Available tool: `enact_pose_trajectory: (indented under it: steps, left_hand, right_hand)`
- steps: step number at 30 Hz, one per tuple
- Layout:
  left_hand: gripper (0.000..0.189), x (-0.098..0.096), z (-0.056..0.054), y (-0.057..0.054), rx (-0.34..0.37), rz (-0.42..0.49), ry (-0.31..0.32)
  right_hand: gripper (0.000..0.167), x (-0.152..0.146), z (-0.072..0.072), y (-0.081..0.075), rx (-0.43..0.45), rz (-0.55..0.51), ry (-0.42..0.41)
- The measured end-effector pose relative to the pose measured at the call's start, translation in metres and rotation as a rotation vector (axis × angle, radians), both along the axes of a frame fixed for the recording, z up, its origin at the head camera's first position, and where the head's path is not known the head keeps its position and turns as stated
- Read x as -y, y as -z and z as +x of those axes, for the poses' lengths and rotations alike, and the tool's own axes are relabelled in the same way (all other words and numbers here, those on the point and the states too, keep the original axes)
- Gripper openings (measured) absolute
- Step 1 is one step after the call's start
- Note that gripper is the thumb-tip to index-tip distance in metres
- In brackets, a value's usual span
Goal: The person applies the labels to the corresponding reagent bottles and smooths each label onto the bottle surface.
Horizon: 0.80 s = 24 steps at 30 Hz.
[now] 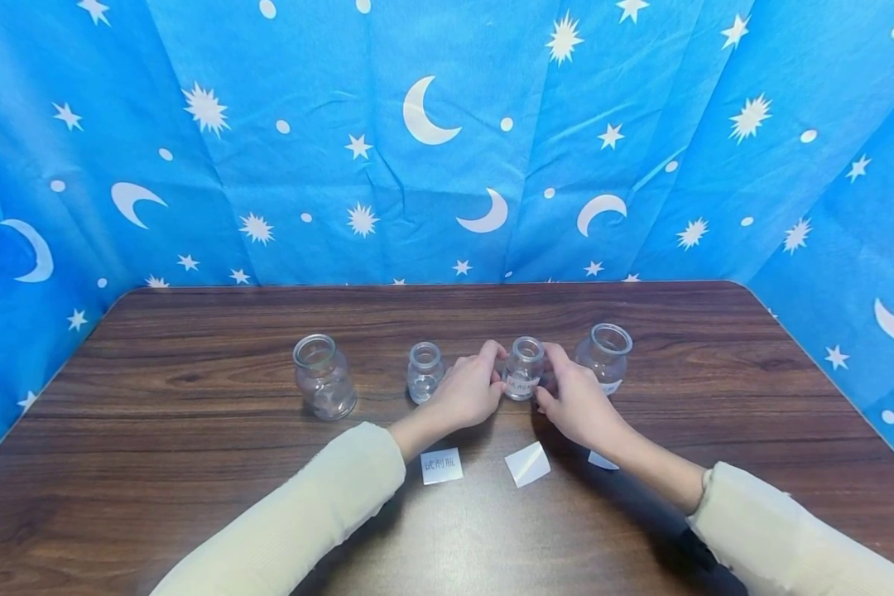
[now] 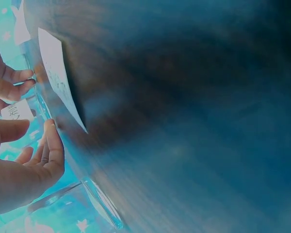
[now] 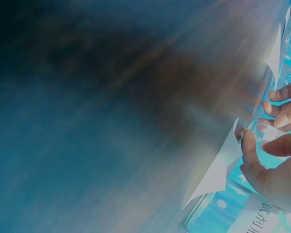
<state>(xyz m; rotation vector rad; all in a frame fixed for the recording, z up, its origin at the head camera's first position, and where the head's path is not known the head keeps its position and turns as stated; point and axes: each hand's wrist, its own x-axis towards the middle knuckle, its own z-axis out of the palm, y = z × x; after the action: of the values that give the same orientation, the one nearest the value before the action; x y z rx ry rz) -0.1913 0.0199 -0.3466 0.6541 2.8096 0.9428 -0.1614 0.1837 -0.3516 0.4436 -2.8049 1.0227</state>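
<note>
A small clear glass jar (image 1: 523, 368) stands upright on the table, a white label with printed characters on its front. My left hand (image 1: 471, 391) holds it from the left, fingertips and thumb at the glass. From the other side my right hand (image 1: 577, 401) has its bent fingers and thumb at the same jar. Part of the jar's label (image 2: 18, 110) shows between the hands in the left wrist view. Just right of my right hand is a larger glass jar (image 1: 603, 356), labelled and partly hidden. An unlabelled small jar (image 1: 422, 379) stands behind my left hand.
Another large jar (image 1: 326, 389) stands at the left. In front of the hands lie a printed paper label (image 1: 441, 466), a plain-looking white paper piece (image 1: 527, 464) and a third piece (image 1: 603, 461), partly under my right forearm. A blue curtain (image 1: 432, 190) hangs behind the wooden table (image 1: 194, 463).
</note>
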Motion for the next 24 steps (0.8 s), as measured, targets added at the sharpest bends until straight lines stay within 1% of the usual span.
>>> enact_pose_trajectory:
  steps: [8, 15, 20, 24]
  left_hand:
    - [0.030, 0.0013, 0.0008, -0.0029, 0.000, 0.012, 0.003]
    - [0.031, 0.0010, 0.0021, -0.0046, 0.010, 0.006, 0.000]
    - [0.036, 0.0026, 0.0035, -0.0077, 0.018, -0.017, -0.005]
    - [0.039, 0.0063, 0.0056, -0.0102, 0.040, -0.039, -0.010]
  right_hand:
    - [0.045, -0.0001, 0.0011, -0.0027, -0.013, -0.034, -0.017]
    - [0.045, 0.0000, 0.0024, -0.0024, 0.028, -0.094, -0.030]
    - [0.046, -0.0011, 0.0042, -0.0050, 0.031, -0.096, -0.036]
    - [0.046, -0.0026, 0.0067, -0.0082, 0.017, -0.058, -0.028]
